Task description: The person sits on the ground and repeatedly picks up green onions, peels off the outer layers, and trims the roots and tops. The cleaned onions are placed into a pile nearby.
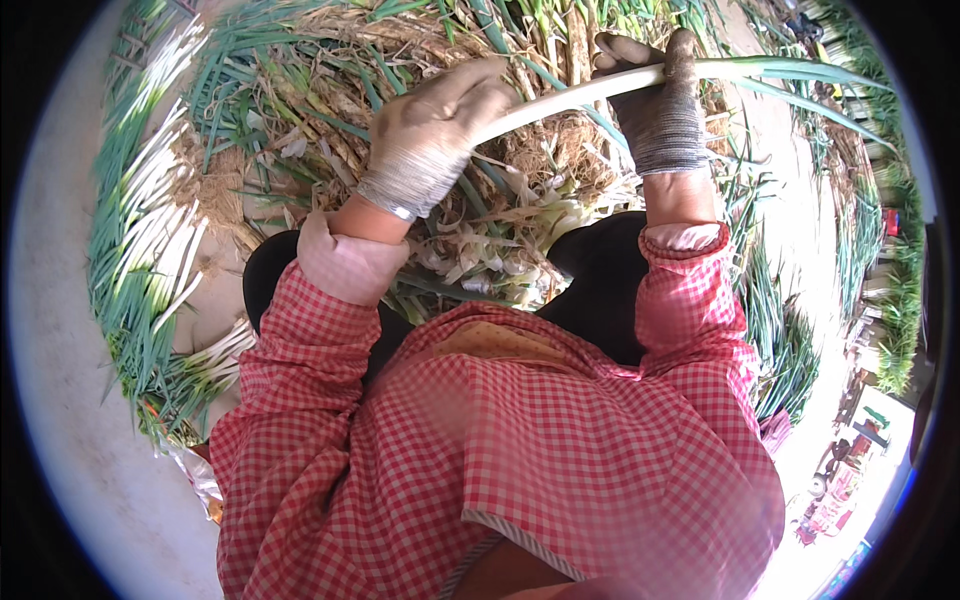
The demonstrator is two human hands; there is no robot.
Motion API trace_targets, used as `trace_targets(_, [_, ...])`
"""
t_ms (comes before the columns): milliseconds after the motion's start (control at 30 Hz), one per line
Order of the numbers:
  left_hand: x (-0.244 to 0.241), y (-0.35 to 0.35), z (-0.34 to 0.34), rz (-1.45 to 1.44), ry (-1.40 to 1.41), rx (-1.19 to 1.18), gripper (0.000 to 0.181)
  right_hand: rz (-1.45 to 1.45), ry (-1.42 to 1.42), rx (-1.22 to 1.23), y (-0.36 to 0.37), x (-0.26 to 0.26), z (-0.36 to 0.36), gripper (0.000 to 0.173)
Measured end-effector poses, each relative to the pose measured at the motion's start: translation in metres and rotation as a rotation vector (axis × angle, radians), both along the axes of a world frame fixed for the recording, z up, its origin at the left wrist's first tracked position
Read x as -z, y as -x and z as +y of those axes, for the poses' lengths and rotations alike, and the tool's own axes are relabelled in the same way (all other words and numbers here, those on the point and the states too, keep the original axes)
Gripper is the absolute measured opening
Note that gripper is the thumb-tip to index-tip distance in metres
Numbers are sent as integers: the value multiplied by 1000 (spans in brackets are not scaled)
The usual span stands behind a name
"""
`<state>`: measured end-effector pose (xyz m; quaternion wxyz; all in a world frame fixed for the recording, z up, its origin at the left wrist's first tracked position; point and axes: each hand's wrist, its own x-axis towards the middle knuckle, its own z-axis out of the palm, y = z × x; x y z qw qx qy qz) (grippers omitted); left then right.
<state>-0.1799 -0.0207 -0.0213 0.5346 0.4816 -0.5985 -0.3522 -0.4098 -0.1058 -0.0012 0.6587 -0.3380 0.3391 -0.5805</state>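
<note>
A single long scallion [574, 96] spans the space between my two gloved hands, its white stalk bare and smooth. My left hand [442, 124] is closed around the lower white end, so that tip is hidden. Further up, my right hand [660, 97] grips the stalk with the thumb laid over it. The green leaves [795, 69] stick out past my right hand towards the right. Beneath both hands spreads a heap of untrimmed scallions [337, 56] with dry brown outer leaves and roots. Between my knees lie loose peelings [502, 247].
Along the left runs a long row of scallions [161, 217] with white stalks, beside the pale floor [60, 315]. More green leaves [776, 337] lie by my right side. Farther right are other scallion bundles [855, 202] and a strip of green plants [900, 292].
</note>
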Motion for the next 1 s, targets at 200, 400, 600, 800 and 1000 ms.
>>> trace_targets(200, [-6, 9, 3, -130, 280, -67, 28, -91, 40, -106, -20, -1, 6, 64])
trace_targets(400, [-14, -106, -29, 887, 132, 350, 37, -310, 58, 1, 54, -6, -21, 69])
trace_targets(600, [-45, -145, -10, 467, 173, -682, 50, -324, 77, 128, 72, -18, -10, 67])
trace_targets(800, [-22, -34, 17, -660, 112, 19, 69, -204, 106, 10, 26, -17, -3, 65])
trace_targets(1000, [-19, 3, 29, -428, -237, 117, 36, -185, 256, -130, 10, -20, 7, 64])
